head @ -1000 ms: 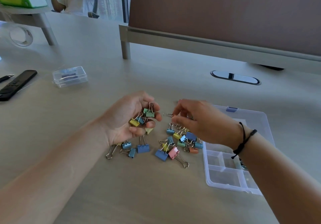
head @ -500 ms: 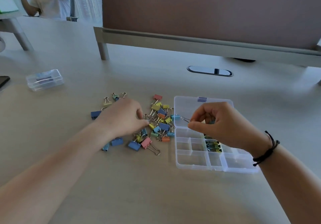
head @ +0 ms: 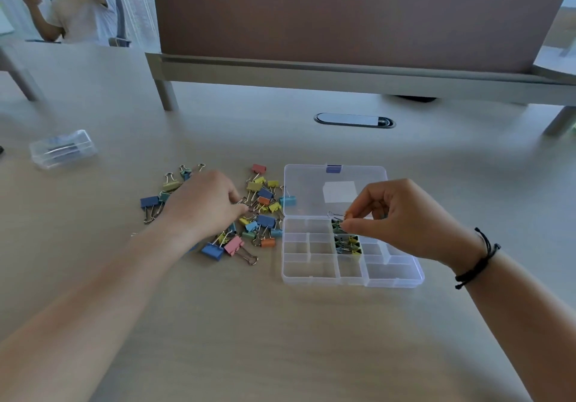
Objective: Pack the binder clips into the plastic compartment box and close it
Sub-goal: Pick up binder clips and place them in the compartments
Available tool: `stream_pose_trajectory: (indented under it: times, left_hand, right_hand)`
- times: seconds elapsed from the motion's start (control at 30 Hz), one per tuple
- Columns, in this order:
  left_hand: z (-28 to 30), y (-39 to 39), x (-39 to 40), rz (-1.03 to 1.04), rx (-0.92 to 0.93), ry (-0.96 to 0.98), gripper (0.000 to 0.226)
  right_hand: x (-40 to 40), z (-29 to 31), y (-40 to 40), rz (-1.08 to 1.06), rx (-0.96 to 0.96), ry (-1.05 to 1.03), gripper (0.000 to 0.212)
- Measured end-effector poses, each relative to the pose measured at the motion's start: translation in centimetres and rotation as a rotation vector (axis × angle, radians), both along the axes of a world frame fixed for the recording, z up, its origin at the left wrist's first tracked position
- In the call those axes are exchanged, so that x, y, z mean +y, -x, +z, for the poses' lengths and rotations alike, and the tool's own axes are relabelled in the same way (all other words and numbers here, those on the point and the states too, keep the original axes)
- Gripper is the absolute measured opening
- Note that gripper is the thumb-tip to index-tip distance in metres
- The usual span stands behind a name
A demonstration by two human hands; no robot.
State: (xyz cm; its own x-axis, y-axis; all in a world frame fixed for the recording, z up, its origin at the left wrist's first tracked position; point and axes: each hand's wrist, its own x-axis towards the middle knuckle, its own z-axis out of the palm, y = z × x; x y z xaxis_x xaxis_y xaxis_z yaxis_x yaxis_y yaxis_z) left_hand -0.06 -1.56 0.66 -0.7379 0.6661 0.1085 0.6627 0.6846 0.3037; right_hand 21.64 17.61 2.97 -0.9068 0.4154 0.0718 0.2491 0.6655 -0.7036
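Pale wood-grain laminate worktop carries everything here. On it, right of centre, lies the clear plastic compartment box with its lid flat open behind the tray; two middle cells hold clips, the others look bare. Left of it sprawls the loose heap of small pastel binder clips with wire handles, touching the box edge at its nearest. The left hand rests among the heap, fingers curled down; whether it grips a clip I cannot tell, since the fingertips are hidden. The right hand pinches one clip by its wire handle just above a filled cell. These clips should be light, stiff and springy, the wire loops likely to tangle, so the painted body seems the surer hold. The held clip's colour is masked by the fingers
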Motion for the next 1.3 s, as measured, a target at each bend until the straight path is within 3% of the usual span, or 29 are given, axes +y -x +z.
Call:
stream_pose_trajectory:
  times: [0.4, 0.7, 0.87, 1.17, 1.3]
  left_hand:
    - [0.6, 0.9, -0.6, 0.014, -0.273, 0.052, 0.038]
    - [0.1, -0.3, -0.1, -0.021, -0.211, 0.075, 0.043]
    - [1.4, -1.8, -0.3, -0.061, -0.128, -0.081, 0.022]
    - [1.5, -6.3, 3.5, -0.424, -0.435, -0.26, 0.014]
    - [0.0, -6.8, 3.9, -0.477, -0.421, -0.354, 0.01]
  right_hand:
    - [-0.1, -1.3, -1.6, 0.048, 0.014, 0.019, 0.013]
    - [-1.2, -2.3, -0.8, 0.002, 0.088, 0.038, 0.016]
    - [-1.9, -2.4, 0.2, -0.022, 0.107, 0.046, 0.015]
    - [-2.3, -1.4, 2.1, -0.021, 0.05, 0.112, 0.013]
    - [-2.5, -2.0, 1.5, -0.046, 0.119, 0.109, 0.012]
